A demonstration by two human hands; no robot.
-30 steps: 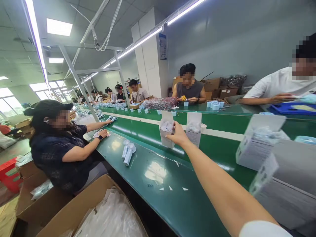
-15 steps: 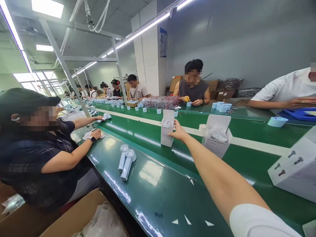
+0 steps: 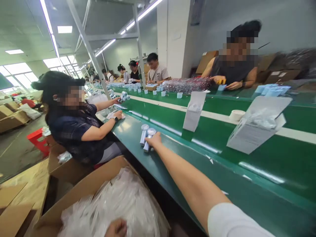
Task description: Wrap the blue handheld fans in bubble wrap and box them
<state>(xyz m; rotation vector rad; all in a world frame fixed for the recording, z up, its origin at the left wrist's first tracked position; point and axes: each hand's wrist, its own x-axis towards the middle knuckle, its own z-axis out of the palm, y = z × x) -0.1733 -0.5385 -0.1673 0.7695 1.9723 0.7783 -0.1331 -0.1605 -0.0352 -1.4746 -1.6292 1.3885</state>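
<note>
My right hand (image 3: 154,141) reaches out over the table and closes round the nearer of two light blue devices, each with a round head and a box-shaped handle. That nearer device (image 3: 148,142) lies partly hidden by my fingers; the other device (image 3: 143,135) lies close along its left side. Low in the picture, my left hand (image 3: 116,227) has its fingers curled over a heap of clear plastic bags (image 3: 111,197) in a cardboard box (image 3: 98,182). What those fingers hold, if anything, is hard to see.
Open white boxes stand on the green conveyor belt: a smaller box (image 3: 191,120) and a larger box (image 3: 244,136), with a white roll (image 3: 237,115) between. A co-worker (image 3: 71,125) sits at left, another person (image 3: 234,65) across the belt. Paper scraps (image 3: 209,159) lie along the table.
My right hand has let go of the small white box and moved to the blue devices on the table. My view has swung left and down, bringing my left hand into sight.
</note>
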